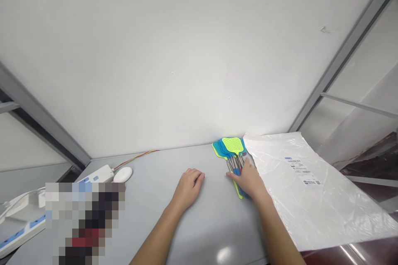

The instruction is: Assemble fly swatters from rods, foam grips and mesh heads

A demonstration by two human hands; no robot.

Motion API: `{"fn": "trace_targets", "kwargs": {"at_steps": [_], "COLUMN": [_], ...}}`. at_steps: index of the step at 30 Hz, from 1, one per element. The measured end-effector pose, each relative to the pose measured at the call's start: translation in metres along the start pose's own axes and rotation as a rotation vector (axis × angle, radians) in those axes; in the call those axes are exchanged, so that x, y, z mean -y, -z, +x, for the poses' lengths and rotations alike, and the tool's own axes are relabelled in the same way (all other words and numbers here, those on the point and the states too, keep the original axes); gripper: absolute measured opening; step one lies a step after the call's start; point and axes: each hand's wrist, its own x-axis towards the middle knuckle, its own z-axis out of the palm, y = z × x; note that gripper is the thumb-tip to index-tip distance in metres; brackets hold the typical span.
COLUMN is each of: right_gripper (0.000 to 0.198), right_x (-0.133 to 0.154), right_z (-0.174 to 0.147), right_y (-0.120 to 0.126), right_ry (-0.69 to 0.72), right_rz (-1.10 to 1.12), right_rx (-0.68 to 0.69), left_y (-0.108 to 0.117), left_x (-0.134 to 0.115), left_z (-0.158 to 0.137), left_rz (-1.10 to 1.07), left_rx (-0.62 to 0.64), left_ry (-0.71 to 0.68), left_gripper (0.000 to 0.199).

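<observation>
A bundle of fly swatters lies on the grey table near the wall, overlapping, with blue heads and a yellow-green one on top. Their metal shafts run toward me to blue and yellow-green handles. My right hand is closed over the shafts and handles, thumb on the left side and fingers on the right; the palm hides part of the bundle. To the left, apart from the swatters, my left hand rests on the table with fingers loosely curled and nothing visible in them.
At right lies a large white plastic mailing bag with a printed label, its left edge beside the swatters. A white power strip and round white disc are at left, near a pixelated patch. A pale wall bounds the table's back.
</observation>
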Motion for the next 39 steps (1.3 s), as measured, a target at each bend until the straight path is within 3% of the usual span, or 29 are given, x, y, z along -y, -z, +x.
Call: {"fn": "trace_targets", "kwargs": {"at_steps": [5,11,14,19,23,26,33,39], "right_gripper": [0.081,0.06,0.059,0.051,0.043,0.046,0.055,0.054], "right_x": [0.012,0.021,0.031,0.051,0.072,0.088,0.109,0.112], "right_z": [0.016,-0.001,-0.018,-0.035,-0.03,-0.016,0.025,0.052], "right_y": [-0.011,-0.025,-0.03,-0.032,-0.034,-0.036,-0.039,-0.041], "right_ry": [-0.011,0.088,0.251,0.712,0.971,1.112,1.165,1.216], "right_rz": [-0.154,-0.217,-0.267,-0.249,-0.209,-0.194,-0.194,-0.224], "right_rx": [-0.039,-0.097,-0.124,-0.064,0.043,0.109,0.133,0.151], "left_y": [0.001,0.001,0.001,0.003,0.014,0.028,0.049,0.04], "left_x": [-0.002,-0.003,-0.007,-0.023,-0.033,-0.026,0.028,0.049], "left_z": [-0.001,-0.001,-0.002,-0.005,-0.007,-0.008,-0.014,-0.016], "left_rz": [0.01,0.014,0.017,0.072,0.217,0.313,0.406,0.478], "left_rx": [-0.016,-0.033,-0.062,-0.196,-0.119,-0.068,-0.157,-0.107], "left_ry": [-0.015,-0.054,-0.094,-0.21,-0.227,-0.146,0.204,0.235], "left_gripper": [0.035,0.03,0.025,0.027,0.031,0.039,0.05,0.09]}}
